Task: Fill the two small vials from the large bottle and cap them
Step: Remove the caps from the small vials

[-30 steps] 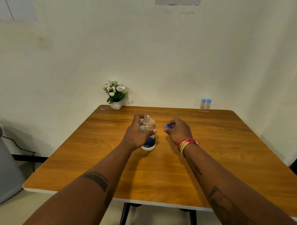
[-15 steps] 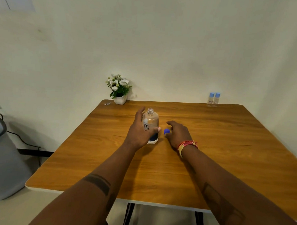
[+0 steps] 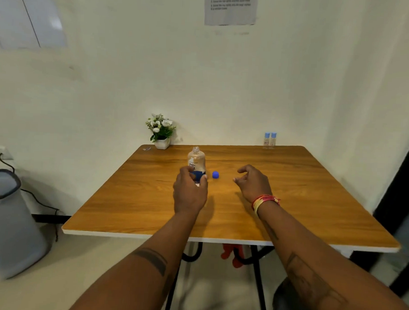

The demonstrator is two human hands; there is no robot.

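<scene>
So far only the large bottle (image 3: pixel 196 162) is uncapped, left hand (image 3: pixel 189 193) gripping it, right hand (image 3: pixel 252 184) loose and empty; both vials (image 3: pixel 269 140) remain capped, unfilled.

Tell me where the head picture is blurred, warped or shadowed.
Head view: the bin at the left edge and the floor below are smeared; the wide lens bows the table edges and the dark frame at right; the left hand casts a soft shadow on the wood; the wall sheet's text is unreadable.
</scene>
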